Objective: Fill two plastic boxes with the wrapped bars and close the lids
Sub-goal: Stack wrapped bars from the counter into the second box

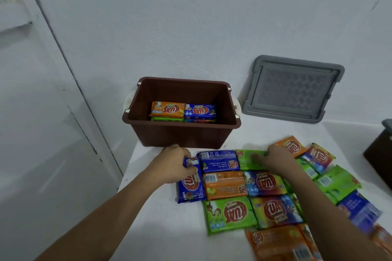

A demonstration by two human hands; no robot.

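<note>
One brown box (181, 133) stands open at the far left of the white worktop (167, 229), close to the wall. It holds four wrapped bars in two stacks of two: orange over green on the left, blue over another on the right. One grey lid (292, 89) leans against the wall just to its right. A second box (379, 154), dark, is cut off by the right edge of the view.

Loose bars (230, 214) cover the near right part of the worktop, at least a dozen, in green, orange, blue and mixed red-blue wrappers, edge to edge or overlapping. Those on the far right are blurred and partly under the right forearm, so the exact count is unclear.

The left hand (178, 165) has its fingers and thumb curled round the far end of a blue bar (189, 188) at the left edge of the spread. The right hand (273, 159) lies on a green bar (247, 162) in the back row, fingers stretched over it.

Bare worktop lies to the left of the bars and in a narrow strip before the brown box.
</note>
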